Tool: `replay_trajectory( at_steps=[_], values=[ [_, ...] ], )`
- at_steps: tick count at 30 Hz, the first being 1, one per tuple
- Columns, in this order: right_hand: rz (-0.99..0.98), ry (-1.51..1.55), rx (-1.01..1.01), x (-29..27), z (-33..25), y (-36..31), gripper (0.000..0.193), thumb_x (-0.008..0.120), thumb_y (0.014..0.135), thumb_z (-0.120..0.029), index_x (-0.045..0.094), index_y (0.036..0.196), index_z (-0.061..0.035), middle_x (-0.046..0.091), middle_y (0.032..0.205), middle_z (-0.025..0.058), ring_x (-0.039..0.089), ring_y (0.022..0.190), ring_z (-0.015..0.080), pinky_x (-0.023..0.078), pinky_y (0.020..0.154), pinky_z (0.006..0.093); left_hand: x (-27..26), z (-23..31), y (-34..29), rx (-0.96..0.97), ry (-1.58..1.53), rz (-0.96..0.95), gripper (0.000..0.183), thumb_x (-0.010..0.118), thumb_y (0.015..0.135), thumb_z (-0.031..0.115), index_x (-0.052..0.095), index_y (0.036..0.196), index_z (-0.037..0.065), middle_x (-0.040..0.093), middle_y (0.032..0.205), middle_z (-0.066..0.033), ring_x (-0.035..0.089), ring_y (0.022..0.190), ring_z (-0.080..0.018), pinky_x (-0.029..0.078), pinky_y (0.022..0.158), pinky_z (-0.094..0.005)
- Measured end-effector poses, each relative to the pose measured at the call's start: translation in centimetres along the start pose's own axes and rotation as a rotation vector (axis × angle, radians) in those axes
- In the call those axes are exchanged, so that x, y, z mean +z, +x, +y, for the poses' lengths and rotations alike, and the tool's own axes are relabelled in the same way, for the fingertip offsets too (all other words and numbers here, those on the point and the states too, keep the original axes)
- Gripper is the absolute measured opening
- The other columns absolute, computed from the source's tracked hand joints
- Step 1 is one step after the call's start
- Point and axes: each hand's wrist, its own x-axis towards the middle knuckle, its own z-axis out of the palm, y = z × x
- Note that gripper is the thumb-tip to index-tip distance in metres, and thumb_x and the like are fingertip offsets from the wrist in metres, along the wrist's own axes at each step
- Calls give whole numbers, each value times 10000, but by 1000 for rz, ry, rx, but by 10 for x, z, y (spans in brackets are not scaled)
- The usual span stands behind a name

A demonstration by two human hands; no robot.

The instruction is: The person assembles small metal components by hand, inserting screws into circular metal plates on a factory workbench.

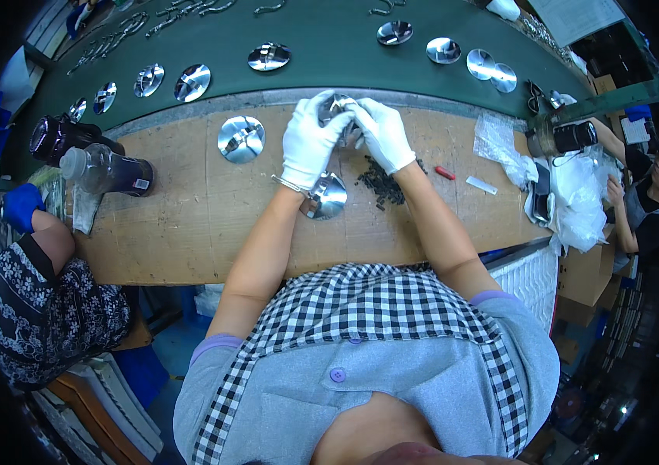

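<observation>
My left hand (307, 141) and my right hand (386, 135), both in white gloves, meet over the far middle of the cardboard-covered table (190, 232). Between them they grip a shiny metal disc (337, 106), tilted and mostly covered by the fingers. Under my left wrist lies another polished disc (331, 197), partly hidden. A third disc (241, 139) with a raised bracket-like part rests to the left. Beside my right wrist is a heap of small black pieces (380, 184). A small red item (445, 173) and a whitish strip (482, 185) lie further right.
Beyond the table, a green belt (329, 58) carries several shiny discs and curved metal pieces. Two dark bottles (124, 172) lie at the left. Clear plastic bags (577, 203) and a dark flask (573, 138) stand right. Another person (651, 201) works at far right; someone's patterned garment (50, 318) shows left.
</observation>
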Motion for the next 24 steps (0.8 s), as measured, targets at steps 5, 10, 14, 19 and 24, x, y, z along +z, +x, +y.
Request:
replay_trajectory(
  at_steps=[5, 10, 14, 19, 24],
  values=[
    [-30, 67, 12, 6, -12, -12, 258, 569, 920, -216, 653, 981, 20, 645, 742, 103, 590, 572, 121, 473, 523, 281, 5, -15, -3, -176, -308, 34, 293, 571, 903, 203, 636, 1121, 18, 683, 1024, -143, 663, 904, -238, 507, 810, -326],
    [69, -136, -40, 19, -24, -18, 237, 607, 903, -182, 635, 1030, 16, 636, 756, 56, 575, 611, 90, 456, 538, 229, 10, -14, -5, -284, -387, 74, 286, 577, 895, 200, 646, 1105, 18, 688, 1016, -146, 665, 910, -237, 506, 819, -324],
    [-70, -192, 134, 20, -24, -24, 286, 648, 849, -186, 609, 1036, 27, 680, 810, 121, 618, 640, 132, 485, 598, 284, 12, -20, -8, -297, -383, 120, 279, 581, 891, 194, 651, 1097, 19, 694, 978, -133, 664, 861, -213, 512, 777, -318],
    [-204, -245, -91, -10, -9, -22, 303, 618, 813, -92, 593, 1101, -1, 694, 985, 124, 668, 941, 202, 507, 828, 299, 9, -29, -1, -436, -788, 158, 216, 527, 943, 131, 645, 1079, 12, 660, 820, -11, 540, 611, -37, 421, 517, -190],
    [-2, -664, -117, -43, 9, -25, 264, 638, 816, -218, 668, 1020, -53, 672, 992, 154, 637, 912, 330, 494, 836, 374, 2, -31, 2, -484, -809, 160, 216, 526, 948, 138, 619, 1108, 27, 646, 900, -3, 577, 740, -42, 441, 574, -184]
  ],
)
